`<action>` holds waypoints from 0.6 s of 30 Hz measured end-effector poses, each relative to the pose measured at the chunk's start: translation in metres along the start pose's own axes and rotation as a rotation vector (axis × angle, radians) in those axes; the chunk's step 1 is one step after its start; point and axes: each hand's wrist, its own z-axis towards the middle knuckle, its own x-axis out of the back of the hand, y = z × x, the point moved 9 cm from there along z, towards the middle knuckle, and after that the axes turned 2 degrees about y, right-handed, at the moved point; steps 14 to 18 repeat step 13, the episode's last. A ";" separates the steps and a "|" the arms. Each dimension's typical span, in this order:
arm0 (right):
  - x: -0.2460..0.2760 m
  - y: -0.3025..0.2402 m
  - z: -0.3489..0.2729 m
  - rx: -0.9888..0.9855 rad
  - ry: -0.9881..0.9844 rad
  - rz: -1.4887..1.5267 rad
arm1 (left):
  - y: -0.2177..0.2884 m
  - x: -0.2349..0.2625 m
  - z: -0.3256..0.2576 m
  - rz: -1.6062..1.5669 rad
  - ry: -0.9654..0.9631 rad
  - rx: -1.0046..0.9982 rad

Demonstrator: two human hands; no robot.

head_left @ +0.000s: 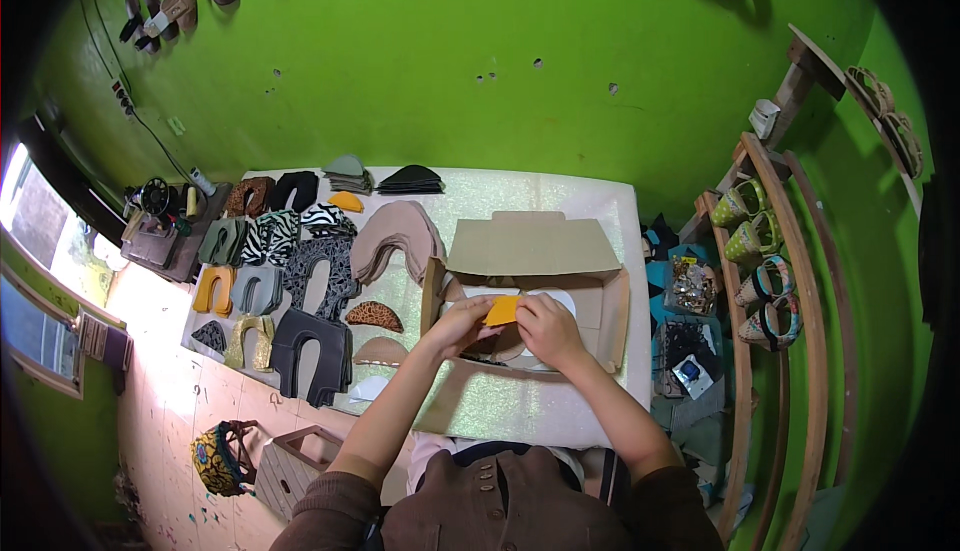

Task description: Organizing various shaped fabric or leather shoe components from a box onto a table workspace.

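Over an open cardboard box (534, 244), my left hand (462, 325) pinches the left side of a small yellow-orange piece (502, 311), probably cut shoe material. The fingers of my right hand (549, 330) close on its right edge. White and tan pieces lie inside the box beneath my hands, partly hidden by them. Left of the box rest a leopard-print half-moon piece (375, 317), a tan half-moon piece (381, 351) and a stack of beige U-shaped pieces (391, 236).
Piles of cut pieces, such as dark grey U-shapes (307, 356) and zebra-print ones (270, 238), cover the table's left side. A sewing machine (157, 197) stands at far left. Wooden racks with sandals (752, 236) and bins (692, 286) are on the right. A stool (290, 471) stands below.
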 end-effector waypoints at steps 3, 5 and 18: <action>0.001 0.000 -0.003 0.015 0.001 0.012 | -0.002 0.001 -0.002 0.016 -0.039 -0.015; -0.003 0.004 -0.004 -0.060 -0.055 0.064 | -0.001 -0.001 -0.004 0.018 -0.055 -0.032; -0.004 0.008 -0.011 -0.268 -0.072 0.135 | -0.002 0.000 -0.006 0.069 -0.026 -0.102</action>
